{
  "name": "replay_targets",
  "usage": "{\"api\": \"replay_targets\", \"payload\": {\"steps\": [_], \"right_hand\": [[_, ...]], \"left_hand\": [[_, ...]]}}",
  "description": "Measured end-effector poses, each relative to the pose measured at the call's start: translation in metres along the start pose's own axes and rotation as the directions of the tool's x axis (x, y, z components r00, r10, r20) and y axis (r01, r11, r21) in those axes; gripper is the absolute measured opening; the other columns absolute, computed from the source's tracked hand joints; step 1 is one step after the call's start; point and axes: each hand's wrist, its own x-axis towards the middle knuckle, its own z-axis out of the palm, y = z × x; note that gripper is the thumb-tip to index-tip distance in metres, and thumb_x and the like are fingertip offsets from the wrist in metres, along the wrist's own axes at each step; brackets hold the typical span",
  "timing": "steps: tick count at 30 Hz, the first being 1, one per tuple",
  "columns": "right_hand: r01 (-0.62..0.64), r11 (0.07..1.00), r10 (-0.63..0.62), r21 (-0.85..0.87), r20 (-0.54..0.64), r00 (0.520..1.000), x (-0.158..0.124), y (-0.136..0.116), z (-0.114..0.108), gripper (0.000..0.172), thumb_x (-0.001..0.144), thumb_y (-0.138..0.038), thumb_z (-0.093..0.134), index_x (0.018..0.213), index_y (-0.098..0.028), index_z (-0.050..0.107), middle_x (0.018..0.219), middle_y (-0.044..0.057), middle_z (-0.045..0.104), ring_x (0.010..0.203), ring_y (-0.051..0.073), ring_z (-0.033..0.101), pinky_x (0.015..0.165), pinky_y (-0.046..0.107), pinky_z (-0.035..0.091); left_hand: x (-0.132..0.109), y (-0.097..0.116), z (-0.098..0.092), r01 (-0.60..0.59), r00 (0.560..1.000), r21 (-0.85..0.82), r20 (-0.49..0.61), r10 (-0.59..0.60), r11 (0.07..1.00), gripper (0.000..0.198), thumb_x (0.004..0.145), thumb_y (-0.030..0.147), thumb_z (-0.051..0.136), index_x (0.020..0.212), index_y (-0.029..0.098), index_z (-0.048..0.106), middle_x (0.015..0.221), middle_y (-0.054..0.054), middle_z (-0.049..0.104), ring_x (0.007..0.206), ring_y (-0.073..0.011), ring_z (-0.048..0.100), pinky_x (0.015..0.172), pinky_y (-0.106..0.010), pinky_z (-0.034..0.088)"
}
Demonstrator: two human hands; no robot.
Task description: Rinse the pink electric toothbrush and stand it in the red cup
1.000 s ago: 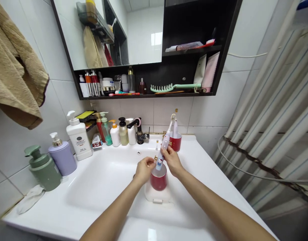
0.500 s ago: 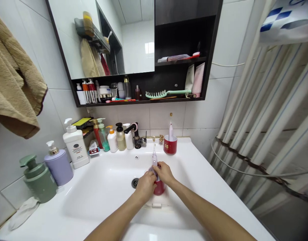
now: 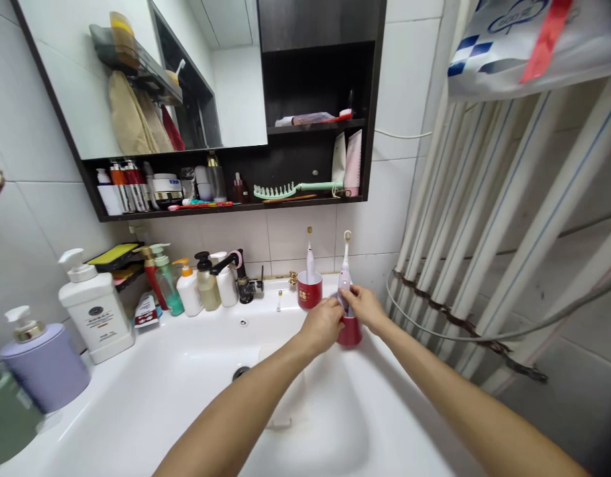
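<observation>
A second red cup [image 3: 350,333] is over the right rim of the sink, with a pale pink electric toothbrush [image 3: 344,278] upright in it, bristle head up. My left hand [image 3: 321,326] is closed at the cup's near left rim. On the other side, my right hand [image 3: 368,308] has its fingers closed on the toothbrush handle, close to the cup's rim. My fingers hide part of the rim and the lower handle. Just behind and to the left stands another red cup [image 3: 310,291] with gold marks, holding a similar toothbrush [image 3: 310,260].
A black faucet [image 3: 243,281] stands behind the white sink [image 3: 186,391]. Several pump bottles [image 3: 189,288] line the back left. Above hangs a dark cabinet [image 3: 295,156] with a mirror and a green hairbrush [image 3: 276,191]. White pipes [image 3: 504,218] run along the right.
Both hands have carried the cup and toothbrush from over the sink basin to the right and back, near the other red cup. The view has turned to the right.
</observation>
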Motion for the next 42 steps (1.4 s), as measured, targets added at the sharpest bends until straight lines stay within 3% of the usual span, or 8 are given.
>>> {"api": "replay_targets", "payload": {"steps": [8,15,19,22,26,28,34,42], "right_hand": [[-0.094,0.987,0.101,-0.130,0.050,0.994,0.062,0.030,-0.002,0.024,0.075,-0.030,0.037,0.085,-0.012,0.049,0.083,0.002,0.053,0.071,0.010,0.050,0.063,0.028,0.041],[-0.071,0.994,0.084,-0.085,0.155,0.984,0.096,0.044,0.008,0.025,0.074,-0.028,0.038,0.092,-0.013,0.047,0.091,0.003,0.050,0.077,0.013,0.050,0.066,0.030,0.042],[-0.041,0.999,0.045,-0.029,0.142,0.989,0.099,0.049,0.011,0.025,0.074,-0.031,0.037,0.084,-0.011,0.050,0.079,0.001,0.054,0.068,0.010,0.051,0.061,0.027,0.042],[-0.019,1.000,0.020,-0.004,0.018,1.000,0.093,0.044,0.007,0.027,0.070,-0.036,0.039,0.078,-0.013,0.053,0.072,0.002,0.058,0.067,0.014,0.053,0.061,0.026,0.040],[0.031,0.999,-0.027,0.012,-0.247,0.969,0.069,0.020,0.004,0.036,0.068,-0.031,0.036,0.098,-0.013,0.044,0.098,0.011,0.050,0.093,0.020,0.043,0.078,0.032,0.031],[0.078,0.997,-0.067,0.029,-0.287,0.956,0.051,0.006,0.010,0.039,0.068,-0.028,0.035,0.103,-0.012,0.040,0.106,0.011,0.043,0.098,0.019,0.038,0.082,0.032,0.027],[0.109,0.985,-0.110,0.133,-0.001,0.994,-0.004,-0.014,0.063,0.041,0.062,-0.033,0.044,0.097,-0.010,0.047,0.092,0.010,0.054,0.075,0.015,0.052,0.067,0.026,0.040],[0.094,0.981,-0.135,0.169,0.254,0.958,-0.041,-0.021,0.110,0.021,0.059,-0.026,0.047,0.073,-0.014,0.057,0.075,0.006,0.060,0.070,0.016,0.053,0.064,0.026,0.039]], "left_hand": [[0.067,-0.025,0.036,0.038,0.999,0.017,0.008,-0.038,0.999,0.012,0.063,0.010,0.040,0.066,0.014,0.051,0.082,-0.004,0.050,0.077,-0.0146,0.043,0.064,-0.024,0.037],[0.081,-0.042,0.042,0.066,0.996,0.093,-0.069,-0.060,0.993,0.017,0.065,0.014,0.041,0.078,0.015,0.050,0.092,-0.005,0.048,0.085,-0.0149,0.041,0.072,-0.025,0.034],[0.066,-0.055,0.028,0.231,0.954,0.197,-0.236,-0.183,0.953,0.027,0.062,0.018,0.046,0.089,0.014,0.047,0.095,-0.006,0.047,0.090,-0.0173,0.038,0.081,-0.029,0.028],[0.055,-0.065,0.019,0.362,0.931,0.225,-0.136,-0.338,0.905,0.019,0.063,0.018,0.045,0.080,0.013,0.051,0.084,-0.006,0.051,0.086,-0.0182,0.041,0.076,-0.029,0.031],[0.035,-0.066,0.011,0.404,0.914,0.189,-0.045,-0.403,0.895,0.014,0.064,0.014,0.041,0.073,0.016,0.052,0.078,-0.004,0.053,0.082,-0.0164,0.043,0.067,-0.025,0.034],[0.019,-0.062,0.009,0.403,0.915,0.162,-0.041,-0.402,0.901,0.013,0.064,0.014,0.041,0.072,0.016,0.051,0.078,-0.004,0.053,0.082,-0.0163,0.044,0.067,-0.025,0.034],[-0.046,-0.046,0.006,0.382,0.924,0.134,-0.027,-0.382,0.915,0.015,0.064,0.014,0.039,0.072,0.015,0.052,0.077,-0.005,0.053,0.080,-0.0171,0.045,0.068,-0.026,0.034],[-0.101,-0.033,0.007,0.429,0.901,0.084,0.029,-0.433,0.899,0.020,0.063,0.011,0.037,0.077,0.014,0.052,0.083,-0.007,0.052,0.084,-0.0176,0.044,0.069,-0.027,0.034]]}}
